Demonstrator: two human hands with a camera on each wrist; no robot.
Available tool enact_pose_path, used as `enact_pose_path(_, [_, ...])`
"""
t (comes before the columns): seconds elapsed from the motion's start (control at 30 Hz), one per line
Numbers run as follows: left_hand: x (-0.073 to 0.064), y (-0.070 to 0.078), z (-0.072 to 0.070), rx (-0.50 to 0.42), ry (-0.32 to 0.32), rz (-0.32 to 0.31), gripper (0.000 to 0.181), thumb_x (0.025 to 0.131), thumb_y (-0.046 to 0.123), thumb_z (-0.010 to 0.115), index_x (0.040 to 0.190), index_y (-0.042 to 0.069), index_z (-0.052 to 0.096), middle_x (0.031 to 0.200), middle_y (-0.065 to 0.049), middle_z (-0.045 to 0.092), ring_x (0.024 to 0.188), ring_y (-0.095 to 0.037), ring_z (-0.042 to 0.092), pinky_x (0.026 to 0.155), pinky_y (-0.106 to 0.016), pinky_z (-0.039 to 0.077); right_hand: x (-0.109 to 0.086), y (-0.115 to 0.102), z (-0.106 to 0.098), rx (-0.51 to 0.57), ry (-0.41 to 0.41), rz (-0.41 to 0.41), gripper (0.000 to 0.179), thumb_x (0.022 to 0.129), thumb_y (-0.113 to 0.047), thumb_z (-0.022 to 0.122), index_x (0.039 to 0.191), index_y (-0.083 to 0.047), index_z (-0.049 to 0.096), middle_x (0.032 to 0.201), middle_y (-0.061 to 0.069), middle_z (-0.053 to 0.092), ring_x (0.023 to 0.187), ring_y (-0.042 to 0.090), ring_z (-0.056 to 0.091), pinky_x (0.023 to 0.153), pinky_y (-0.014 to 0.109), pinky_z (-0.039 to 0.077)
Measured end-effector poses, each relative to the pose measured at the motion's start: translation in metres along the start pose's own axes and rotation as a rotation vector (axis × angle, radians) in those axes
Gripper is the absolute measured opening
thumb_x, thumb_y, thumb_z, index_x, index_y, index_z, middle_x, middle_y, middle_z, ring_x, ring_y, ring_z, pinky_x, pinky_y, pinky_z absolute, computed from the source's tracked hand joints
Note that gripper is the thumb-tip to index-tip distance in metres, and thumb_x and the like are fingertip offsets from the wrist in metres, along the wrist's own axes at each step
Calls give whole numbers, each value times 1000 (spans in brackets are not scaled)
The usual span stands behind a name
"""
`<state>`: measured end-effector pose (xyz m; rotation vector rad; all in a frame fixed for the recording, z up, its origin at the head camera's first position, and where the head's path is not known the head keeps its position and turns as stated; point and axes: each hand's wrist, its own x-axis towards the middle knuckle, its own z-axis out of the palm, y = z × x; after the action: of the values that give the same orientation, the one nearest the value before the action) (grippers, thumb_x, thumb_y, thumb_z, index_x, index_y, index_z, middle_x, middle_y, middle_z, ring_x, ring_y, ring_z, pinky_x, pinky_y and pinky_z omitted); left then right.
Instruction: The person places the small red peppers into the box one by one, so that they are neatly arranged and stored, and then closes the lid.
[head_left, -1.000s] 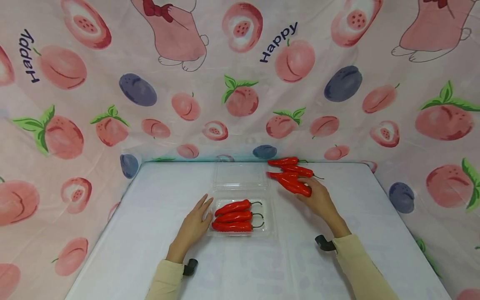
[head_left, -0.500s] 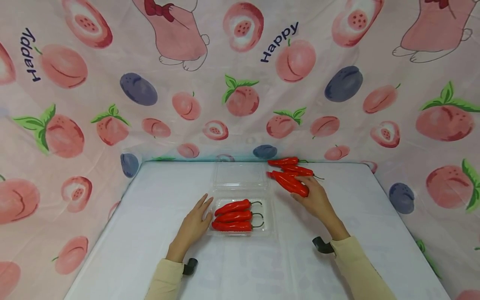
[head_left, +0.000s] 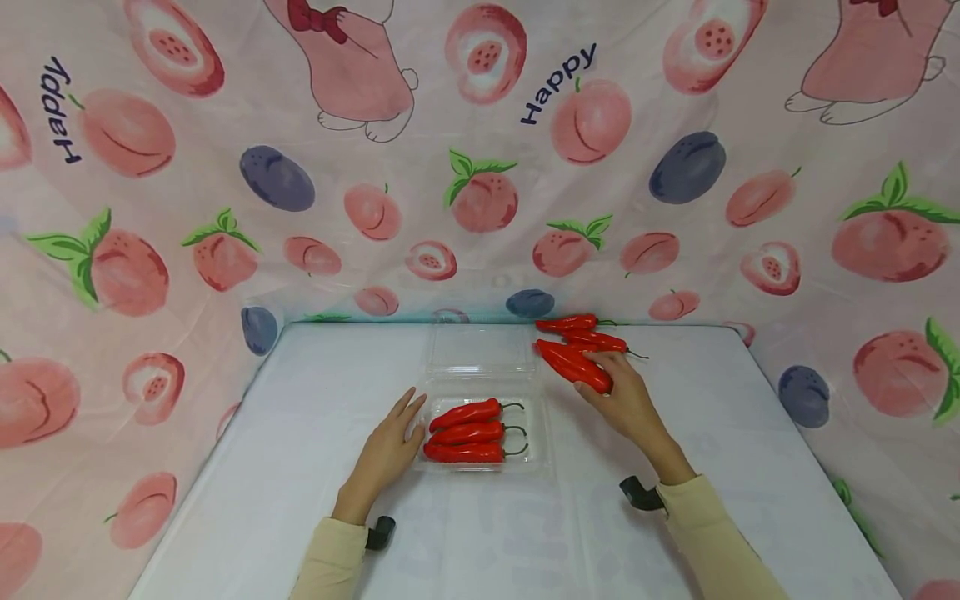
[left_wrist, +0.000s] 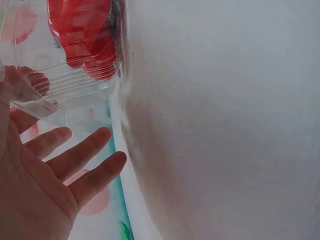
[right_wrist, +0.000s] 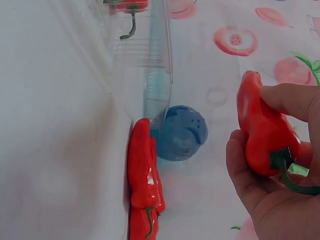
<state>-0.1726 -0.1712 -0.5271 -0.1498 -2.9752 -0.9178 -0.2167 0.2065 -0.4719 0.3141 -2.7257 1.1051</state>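
In the head view my right hand (head_left: 626,404) grips a red chili pepper (head_left: 572,367) above the table. The right wrist view shows this pepper (right_wrist: 267,135) between thumb and fingers, its green stem toward the palm. Three more red peppers (head_left: 467,433) lie side by side in a clear plastic clamshell box (head_left: 480,469), stems to the right. My left hand (head_left: 386,450) is at the box's left side, fingers spread. In the left wrist view its fingers (left_wrist: 85,152) are extended and the thumb side is behind the clear wall; firm contact cannot be told.
The box's clear lid (head_left: 482,350) is folded back toward the far edge. Beyond the held pepper, loose red peppers (head_left: 567,322) lie near the back of the white table (head_left: 337,367). A fruit-print cloth (head_left: 450,208) rises behind and at the sides.
My right hand has moved slightly left with the pepper, which now covers the loose pepper seen behind it earlier. The left hand and the box stay in place.
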Motion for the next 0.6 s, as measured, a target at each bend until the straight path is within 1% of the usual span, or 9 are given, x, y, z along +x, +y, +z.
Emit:
enact_pose_path(0.27, [0, 1, -1, -2, -1, -1, 52, 98, 27, 55, 149, 22, 45, 160, -1, 34, 138, -33, 48, 108, -58, 43, -1, -6, 4, 24, 25, -2, 60, 82, -19, 79, 135, -6, 55, 132, 17, 53, 118, 37, 54, 90, 54, 56])
enact_pose_path(0.47, [-1, 0, 0, -2, 1, -1, 53, 98, 28, 55, 149, 22, 44, 160, -1, 34, 138, -33, 47, 107, -59, 42, -1, -12, 8, 30, 5, 8, 59, 84, -22, 78, 136, -8, 54, 132, 16, 53, 118, 35, 53, 90, 53, 57])
enact_pose_path(0.6, [-1, 0, 0, 0, -1, -5, 53, 98, 29, 55, 149, 23, 44, 161, -1, 33, 138, -34, 47, 107, -59, 42, 0, -15, 11, 29, -6, -6, 57, 85, -24, 76, 136, -9, 55, 131, 15, 54, 117, 33, 53, 90, 51, 58])
